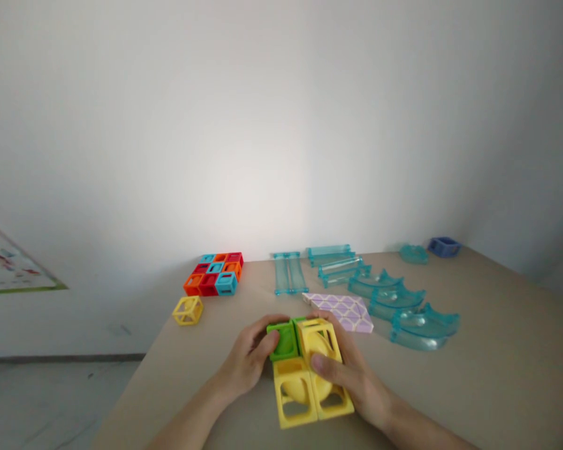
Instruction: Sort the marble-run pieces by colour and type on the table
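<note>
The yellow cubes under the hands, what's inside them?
A yellow curved piece shows through the openings of the yellow cubes. The right hand covers part of it, so its full shape is hidden. The left hand touches the green cube.

Smooth plastic yellow cubes, translucent glossy blue track pieces — matt beige tabletop, patterned card.

No words or numbers can be read here. The poster on the wall at the left has small coloured marks and pictures on it, but they are too tiny and blurry to make out. The blocks and clear blue track pieces show no writing.
</note>
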`<state>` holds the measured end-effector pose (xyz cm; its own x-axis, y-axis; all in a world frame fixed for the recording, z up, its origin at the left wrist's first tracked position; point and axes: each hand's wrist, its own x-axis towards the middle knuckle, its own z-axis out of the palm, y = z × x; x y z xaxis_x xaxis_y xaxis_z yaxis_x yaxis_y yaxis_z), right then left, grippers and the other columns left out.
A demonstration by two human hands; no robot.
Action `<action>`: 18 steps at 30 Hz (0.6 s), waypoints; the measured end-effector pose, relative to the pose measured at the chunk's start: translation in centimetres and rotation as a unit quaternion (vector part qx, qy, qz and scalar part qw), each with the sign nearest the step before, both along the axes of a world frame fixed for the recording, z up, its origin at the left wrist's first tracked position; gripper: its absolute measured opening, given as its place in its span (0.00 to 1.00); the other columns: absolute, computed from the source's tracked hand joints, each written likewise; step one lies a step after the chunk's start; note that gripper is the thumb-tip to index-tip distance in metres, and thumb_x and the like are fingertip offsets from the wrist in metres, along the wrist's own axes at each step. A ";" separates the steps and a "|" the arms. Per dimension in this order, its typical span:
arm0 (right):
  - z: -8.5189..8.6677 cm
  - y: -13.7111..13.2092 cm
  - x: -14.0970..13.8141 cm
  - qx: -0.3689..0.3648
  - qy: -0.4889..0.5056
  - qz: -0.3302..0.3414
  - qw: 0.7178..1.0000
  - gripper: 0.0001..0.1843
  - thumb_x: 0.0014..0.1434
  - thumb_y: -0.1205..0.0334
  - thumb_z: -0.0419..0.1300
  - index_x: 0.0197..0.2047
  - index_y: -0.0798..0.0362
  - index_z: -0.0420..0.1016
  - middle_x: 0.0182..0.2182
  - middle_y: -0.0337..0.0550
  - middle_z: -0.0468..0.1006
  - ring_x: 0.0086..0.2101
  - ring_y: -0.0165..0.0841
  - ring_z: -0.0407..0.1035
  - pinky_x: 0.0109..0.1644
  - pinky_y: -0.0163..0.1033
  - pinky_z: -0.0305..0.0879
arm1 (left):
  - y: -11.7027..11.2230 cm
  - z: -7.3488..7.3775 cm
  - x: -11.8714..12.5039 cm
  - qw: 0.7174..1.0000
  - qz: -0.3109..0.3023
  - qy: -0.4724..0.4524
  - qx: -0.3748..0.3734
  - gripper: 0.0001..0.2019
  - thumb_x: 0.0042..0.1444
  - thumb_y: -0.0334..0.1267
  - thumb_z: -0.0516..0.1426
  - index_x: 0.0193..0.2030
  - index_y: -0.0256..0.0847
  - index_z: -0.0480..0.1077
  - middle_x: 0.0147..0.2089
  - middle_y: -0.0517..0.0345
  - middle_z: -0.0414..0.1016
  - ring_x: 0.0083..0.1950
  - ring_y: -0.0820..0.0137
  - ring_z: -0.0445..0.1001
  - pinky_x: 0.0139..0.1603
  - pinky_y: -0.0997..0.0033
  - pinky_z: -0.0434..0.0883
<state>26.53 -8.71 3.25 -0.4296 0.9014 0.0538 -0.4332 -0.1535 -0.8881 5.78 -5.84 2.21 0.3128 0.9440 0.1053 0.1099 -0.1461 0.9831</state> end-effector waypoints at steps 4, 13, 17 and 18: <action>0.1 -0.1 0.1 -0.008 -0.003 0.010 1.000 0.32 0.52 0.52 0.68 0.54 0.45 0.56 0.40 0.41 0.73 0.36 0.37 0.72 0.39 0.43 0.70 | 0.0 0.3 0.1 1.000 0.031 -0.002 -0.003 0.19 0.62 0.47 0.51 0.49 0.38 0.74 0.43 0.54 0.80 0.42 0.66 0.76 0.42 0.72 0.71; 0.6 0.0 0.5 -0.006 -0.052 -0.024 0.998 0.31 0.51 0.50 0.67 0.53 0.44 0.57 0.36 0.37 0.70 0.34 0.36 0.72 0.37 0.43 0.71 | 1.6 -0.4 -1.4 0.956 0.261 0.040 0.130 0.17 0.59 0.48 0.55 0.46 0.38 0.74 0.41 0.51 0.80 0.38 0.65 0.77 0.38 0.68 0.73; 0.9 0.0 0.7 -0.011 -0.064 -0.044 0.997 0.32 0.50 0.49 0.67 0.54 0.44 0.57 0.36 0.37 0.70 0.34 0.36 0.71 0.36 0.42 0.71 | 3.1 0.4 -6.4 0.858 0.306 0.229 0.343 0.12 0.54 0.42 0.62 0.43 0.43 0.77 0.43 0.53 0.80 0.46 0.62 0.74 0.52 0.60 0.69; 0.9 -0.1 0.6 -0.016 -0.066 -0.047 0.997 0.33 0.50 0.48 0.67 0.54 0.43 0.57 0.36 0.37 0.70 0.33 0.36 0.71 0.36 0.42 0.71 | 3.4 0.6 -7.6 0.842 0.300 0.260 0.365 0.11 0.54 0.41 0.62 0.44 0.44 0.77 0.43 0.54 0.80 0.47 0.62 0.73 0.53 0.59 0.67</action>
